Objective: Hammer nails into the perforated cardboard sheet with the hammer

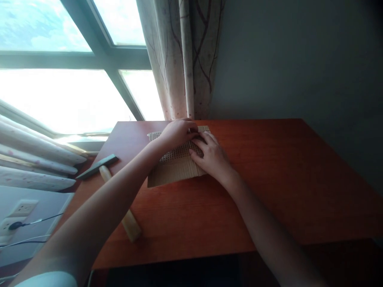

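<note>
"So, what fills most of the view?"

"A plain wall [299,59] at the right, then a reddish-brown desk [269,167], and a bright window [100,57] on the left with a branch-patterned curtain [167,48] beside it."

"And the arms?"

"Both reach in from the near side. The left forearm [110,203] slants up and rightward, the right forearm [260,223] up and leftward, so the hands meet near the desk's far edge."

"Over what?"

"A sheet of cardboard [176,171], lying left of centre on the desk. It bears a perforated panel [173,156]; whether the two are fixed together, I can't tell."

"How are the hands set?"

"The left hand [178,133] arches over the panel, wrist bent, fingers curled toward the other hand. The right hand [214,153] lies palm down at the right side, fingers spread, thumb on the holes. Their fingertips come together; whether they pinch anything there, I can't tell."

"Anything smaller?"

"A pale wooden handle [131,227] partly behind the left forearm, its far end against a dark bar [98,166]. Lower left, a wall socket [6,226] holds a black plug [14,226]."
</note>
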{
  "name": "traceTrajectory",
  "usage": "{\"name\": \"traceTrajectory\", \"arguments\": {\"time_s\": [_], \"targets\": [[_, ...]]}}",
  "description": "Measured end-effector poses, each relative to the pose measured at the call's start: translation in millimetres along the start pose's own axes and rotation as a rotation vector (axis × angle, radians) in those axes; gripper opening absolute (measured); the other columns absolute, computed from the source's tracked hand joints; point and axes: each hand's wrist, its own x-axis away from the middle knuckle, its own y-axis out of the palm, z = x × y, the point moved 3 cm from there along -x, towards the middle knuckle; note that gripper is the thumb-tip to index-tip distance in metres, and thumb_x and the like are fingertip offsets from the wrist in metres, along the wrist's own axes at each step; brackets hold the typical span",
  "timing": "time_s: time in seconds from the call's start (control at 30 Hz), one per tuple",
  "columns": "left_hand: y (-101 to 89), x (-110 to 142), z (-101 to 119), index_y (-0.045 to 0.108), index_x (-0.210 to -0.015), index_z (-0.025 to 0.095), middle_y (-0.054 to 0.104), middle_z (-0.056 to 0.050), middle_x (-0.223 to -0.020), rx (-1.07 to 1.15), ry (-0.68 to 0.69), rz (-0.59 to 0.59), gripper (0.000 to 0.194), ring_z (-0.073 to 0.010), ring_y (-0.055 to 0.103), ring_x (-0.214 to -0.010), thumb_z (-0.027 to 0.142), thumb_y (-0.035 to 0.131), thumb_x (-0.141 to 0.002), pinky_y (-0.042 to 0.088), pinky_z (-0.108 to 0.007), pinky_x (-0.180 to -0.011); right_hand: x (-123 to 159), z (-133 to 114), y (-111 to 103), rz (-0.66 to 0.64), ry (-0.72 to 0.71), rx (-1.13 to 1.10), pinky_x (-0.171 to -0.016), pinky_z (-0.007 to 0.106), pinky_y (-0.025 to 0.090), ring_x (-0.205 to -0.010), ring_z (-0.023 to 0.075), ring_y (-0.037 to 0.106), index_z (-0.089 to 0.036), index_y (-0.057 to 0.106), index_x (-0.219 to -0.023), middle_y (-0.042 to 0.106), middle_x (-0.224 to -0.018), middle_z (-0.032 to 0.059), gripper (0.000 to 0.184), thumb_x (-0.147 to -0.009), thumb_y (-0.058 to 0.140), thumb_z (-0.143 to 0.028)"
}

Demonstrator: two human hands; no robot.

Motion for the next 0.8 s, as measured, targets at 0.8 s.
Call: {"name": "traceTrajectory", "arguments": {"time_s": [0.8], "targets": [[-77.7, 164.2, -67.9, 0.058, -0.055, 0.021, 0.053, 0.003, -0.052, -0.194, -0.566, -0.121, 0.027, -0.012, 0.039, -0.048, 0.039, 0.072, -0.069, 0.027, -0.027, -0.054, 2.1, -2.8, -1.9, -0.037, 0.045, 0.01, -0.114, 0.051, 0.043, -0.142, 0.0333, 0.04, -0.018, 0.065, -0.133, 0.051, -0.149, 0.0134, 0.047, -0.096, 0.049, -0.042]]}}
